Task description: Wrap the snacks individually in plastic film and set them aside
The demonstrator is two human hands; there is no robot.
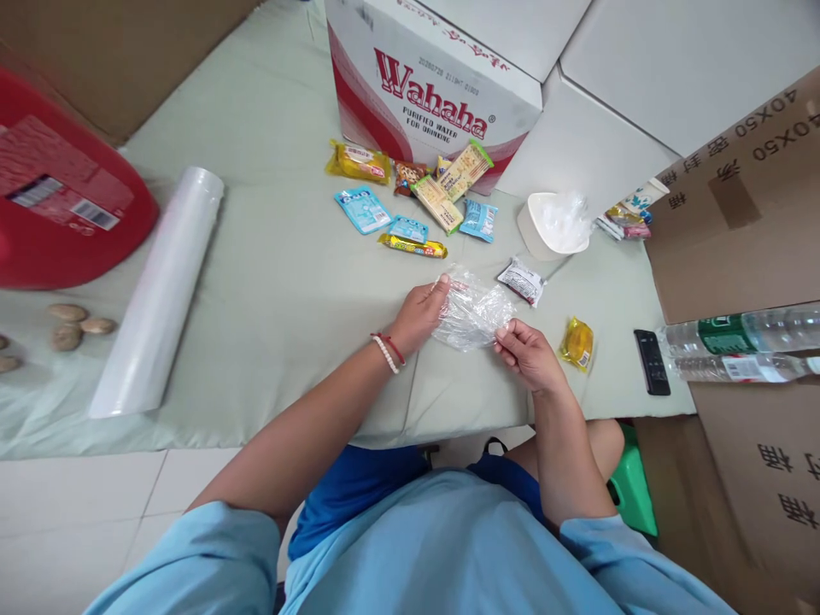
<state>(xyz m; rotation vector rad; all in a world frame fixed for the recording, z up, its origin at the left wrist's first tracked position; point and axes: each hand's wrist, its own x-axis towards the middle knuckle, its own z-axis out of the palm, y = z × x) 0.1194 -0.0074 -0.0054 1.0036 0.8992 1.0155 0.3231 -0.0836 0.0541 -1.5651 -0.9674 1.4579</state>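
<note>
Between my hands stretches a crumpled sheet of clear plastic film (472,318), perhaps a bag. My left hand (419,314) pinches its left edge. At the lower right edge, my right hand (526,352) grips it between thumb and fingers. Just beyond lies a small white and dark packet (522,280). A yellow wrapped snack (577,344) rests to the right of my right hand. Farther off, a white bowl (541,229) holds more crumpled clear plastic (573,224). Several snacks lie in a group past my left hand, among them a green-ended wrapped bar (438,205) and a blue packet (363,210).
A Wahaha water carton (442,102) stands at the back. On the left are a plastic roll (160,290), a red container (64,184) and several brown nut-like pieces (67,335). A black remote (652,362) and plastic bottles (756,331) lie at right beside a cardboard box (736,218).
</note>
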